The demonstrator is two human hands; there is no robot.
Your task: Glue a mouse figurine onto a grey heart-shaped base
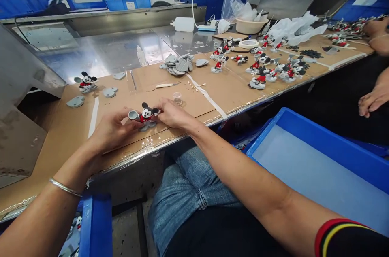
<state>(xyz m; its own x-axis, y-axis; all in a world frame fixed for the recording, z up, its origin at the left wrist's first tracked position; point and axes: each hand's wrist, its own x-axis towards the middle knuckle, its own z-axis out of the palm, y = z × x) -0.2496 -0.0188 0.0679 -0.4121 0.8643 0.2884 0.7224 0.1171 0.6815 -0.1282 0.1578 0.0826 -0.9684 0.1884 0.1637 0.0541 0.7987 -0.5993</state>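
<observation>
A small mouse figurine (147,114) with black ears and a red body is held between both my hands just above the cardboard-covered bench (231,89). My left hand (112,129) pinches its left side, where a grey round piece (133,115) sticks out. From the right, my right hand (173,114) has its fingers closed on the figurine. A grey base (148,126) shows under the figure.
One finished figurine (87,83) and loose grey bases (109,92) lie at the left. A pile of grey bases (179,64) sits mid-bench, several figurines (261,69) further right. A small glass jar (177,97) and a stick tool (165,85) are near. Another person's hands (373,99) work at right. A blue bin (322,164) stands below.
</observation>
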